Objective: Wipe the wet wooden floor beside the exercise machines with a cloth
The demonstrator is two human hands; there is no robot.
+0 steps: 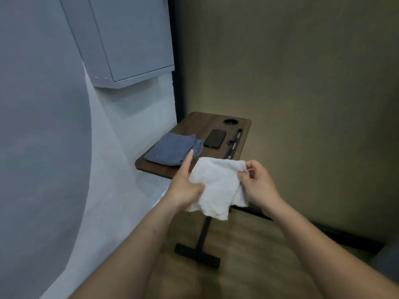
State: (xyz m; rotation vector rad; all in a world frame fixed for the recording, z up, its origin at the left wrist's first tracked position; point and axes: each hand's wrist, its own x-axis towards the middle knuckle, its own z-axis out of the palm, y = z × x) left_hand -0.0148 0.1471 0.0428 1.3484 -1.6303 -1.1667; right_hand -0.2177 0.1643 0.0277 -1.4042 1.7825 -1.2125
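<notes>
**White cloth (216,184) held in both hands over the near end of the worktop**

A grey-blue wall (43,126) fills the left side, and an olive wall (302,83) fills the right and far side. A wooden floor (248,255) runs below them; whether it is wet cannot be told. A grey cabinet (133,39) hangs high on the left wall.

A small dark wood worktop (194,124) stands in the far corner on a black post with a flat foot (197,253). A folded blue cloth (170,151) lies on its left part.

The white cloth is off the floor, in the air over the worktop's near edge, and its crumpled lower folds hang loose. The left hand (185,186) grips the cloth's left side with the thumb pressed over the fabric and the forefinger pointing straight up. The right hand (257,184) pinches the cloth's far right corner between curled fingers.

A dark phone (215,138) lies flat just to the right of the blue cloth. Near the worktop's right edge lies a row of thin dark pen-like items (234,144), too blurred to name. A round black recess (231,121) sits at the far end.
</notes>
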